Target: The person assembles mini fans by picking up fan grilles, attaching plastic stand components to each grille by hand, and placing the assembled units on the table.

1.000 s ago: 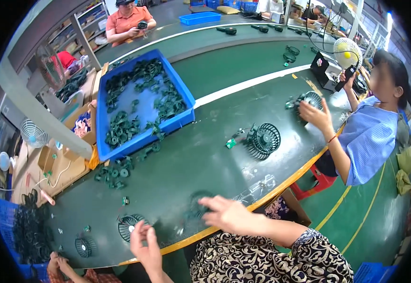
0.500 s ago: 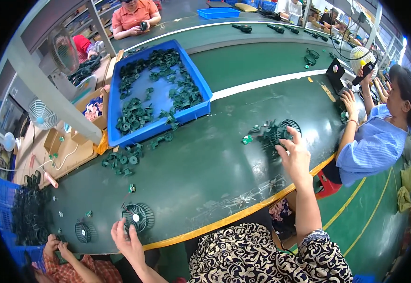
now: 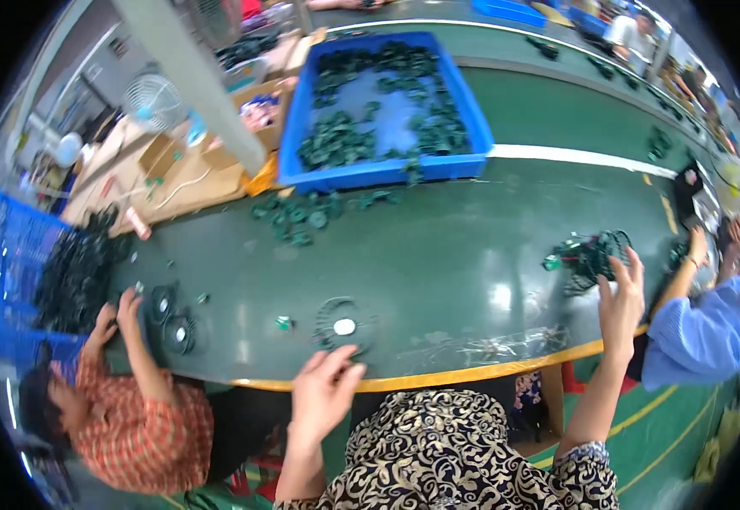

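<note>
Along the yellow-taped edge [image 3: 472, 371] of the green desk [image 3: 438, 297], keeping both hands well apart, each at its own dark fan cage. Reaching with the left hand [image 3: 326, 387] to the near rim of the left fan cage [image 3: 344, 326], holding thumb and fingers slightly parted; not telling, through the blur, whether touching that rim or only hovering by it. Lying flat there, showing a white hub upward, near a small green board [image 3: 283, 323]. Curving the right hand [image 3: 620, 302] at the near right side of the right fan cage [image 3: 595, 259]; again not telling whether gripping or merely touching. Differing from one second ago, when holding the right hand well short of that cage; already meeting it half a second ago and staying there now. Turning the view leftward since then, carrying the blue tray [image 3: 387, 177] of dark green parts [image 3: 336, 140] toward the right. Showing much more of the co-worker in the checked shirt [image 3: 144, 425], plus two round dark fans [image 3: 180, 334] near that person's hands, against one before. Losing most of the co-worker in orange past the top, and pushing the co-worker in the blue shirt [image 3: 701, 331] toward the right rim.
</note>
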`<state>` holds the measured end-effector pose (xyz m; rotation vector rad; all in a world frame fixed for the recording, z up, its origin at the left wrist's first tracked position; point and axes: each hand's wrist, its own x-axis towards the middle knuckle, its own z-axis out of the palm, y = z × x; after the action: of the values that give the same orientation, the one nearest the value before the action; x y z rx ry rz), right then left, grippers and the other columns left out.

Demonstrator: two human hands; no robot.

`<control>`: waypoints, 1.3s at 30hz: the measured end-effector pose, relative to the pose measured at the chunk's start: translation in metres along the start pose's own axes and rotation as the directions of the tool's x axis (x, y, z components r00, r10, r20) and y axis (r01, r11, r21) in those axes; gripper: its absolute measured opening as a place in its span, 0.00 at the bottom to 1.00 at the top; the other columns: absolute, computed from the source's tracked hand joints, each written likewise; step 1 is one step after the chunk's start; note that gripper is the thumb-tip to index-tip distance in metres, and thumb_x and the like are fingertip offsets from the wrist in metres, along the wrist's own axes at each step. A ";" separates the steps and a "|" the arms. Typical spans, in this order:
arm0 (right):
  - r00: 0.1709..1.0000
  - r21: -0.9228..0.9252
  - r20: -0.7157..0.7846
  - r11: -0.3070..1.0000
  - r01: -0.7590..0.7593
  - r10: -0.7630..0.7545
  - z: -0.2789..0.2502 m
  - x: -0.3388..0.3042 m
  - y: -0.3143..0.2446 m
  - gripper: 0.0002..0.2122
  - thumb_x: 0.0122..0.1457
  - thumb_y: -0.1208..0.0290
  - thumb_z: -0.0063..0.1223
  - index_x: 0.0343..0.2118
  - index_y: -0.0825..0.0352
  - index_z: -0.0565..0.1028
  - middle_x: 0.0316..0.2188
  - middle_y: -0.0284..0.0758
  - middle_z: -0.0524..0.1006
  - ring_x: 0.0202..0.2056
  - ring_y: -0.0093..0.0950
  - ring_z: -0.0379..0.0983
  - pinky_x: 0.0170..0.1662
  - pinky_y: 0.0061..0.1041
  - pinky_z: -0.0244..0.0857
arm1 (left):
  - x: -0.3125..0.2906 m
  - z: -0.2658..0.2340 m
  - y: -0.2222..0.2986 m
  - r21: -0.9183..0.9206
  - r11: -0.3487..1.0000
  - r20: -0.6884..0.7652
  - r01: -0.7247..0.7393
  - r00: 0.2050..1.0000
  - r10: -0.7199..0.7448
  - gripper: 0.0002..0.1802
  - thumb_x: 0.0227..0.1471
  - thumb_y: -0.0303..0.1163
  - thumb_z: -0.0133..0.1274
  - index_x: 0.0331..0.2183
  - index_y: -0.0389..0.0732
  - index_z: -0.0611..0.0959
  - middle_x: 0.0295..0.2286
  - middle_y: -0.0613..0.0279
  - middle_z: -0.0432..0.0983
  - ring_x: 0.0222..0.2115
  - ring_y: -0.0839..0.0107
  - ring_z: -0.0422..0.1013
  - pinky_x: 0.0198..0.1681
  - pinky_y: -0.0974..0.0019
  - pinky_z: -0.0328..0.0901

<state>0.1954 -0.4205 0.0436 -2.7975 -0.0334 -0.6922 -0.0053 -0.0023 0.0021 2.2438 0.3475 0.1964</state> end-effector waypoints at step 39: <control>0.857 0.537 0.116 0.758 0.371 -0.502 0.107 -0.031 -0.150 0.14 0.55 0.74 0.67 0.44 0.68 0.81 0.38 0.41 0.73 0.35 0.43 0.76 0.37 0.38 0.73 | 0.015 0.007 0.005 0.293 0.940 -0.152 -0.174 0.962 0.226 0.05 0.55 0.28 0.61 0.34 0.37 0.85 0.26 0.55 0.79 0.29 0.53 0.72 0.33 0.53 0.68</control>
<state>0.2037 -0.2467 -0.0252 -2.3471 -0.8302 -0.3326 0.0121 -0.0059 0.0014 2.5471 0.2543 0.4934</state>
